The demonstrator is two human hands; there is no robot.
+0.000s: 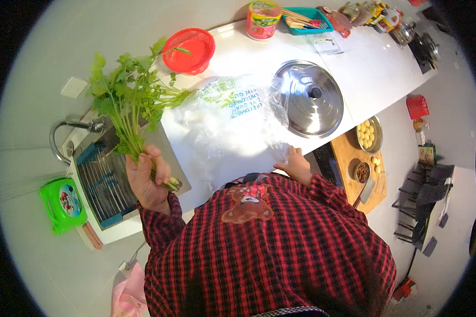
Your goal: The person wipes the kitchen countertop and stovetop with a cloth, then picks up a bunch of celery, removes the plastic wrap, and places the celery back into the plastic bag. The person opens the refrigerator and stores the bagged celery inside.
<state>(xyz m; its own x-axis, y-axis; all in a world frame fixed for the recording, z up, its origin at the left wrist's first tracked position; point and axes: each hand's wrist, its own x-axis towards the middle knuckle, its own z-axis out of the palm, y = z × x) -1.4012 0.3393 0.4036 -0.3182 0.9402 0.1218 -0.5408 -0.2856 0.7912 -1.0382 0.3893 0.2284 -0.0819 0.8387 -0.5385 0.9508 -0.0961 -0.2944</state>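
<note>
My left hand (pixel 148 178) is closed around the lower stalks of a bunch of leafy Chinese celery (pixel 123 115), its leaves pointing up and its root end below my fist. More thin green stems (pixel 180 96) run to a clear plastic bag (pixel 230 123) with printed writing, which lies crumpled on the white countertop (pixel 198 158). At the counter's front edge, my right hand (pixel 297 164) touches the bag's near right corner; whether the fingers pinch the film is unclear. Beyond it sits a round steel lid (pixel 311 103) with a black knob.
Left is a sink (pixel 172 158) with a rack (pixel 103 178) and faucet (pixel 75 125). A red basin (pixel 190 49), an instant-noodle tub (pixel 263 20) and a teal basket (pixel 307 23) line the back. Right, a cutting board (pixel 343 154) holds a cleaver (pixel 366 191) and bowls (pixel 377 142).
</note>
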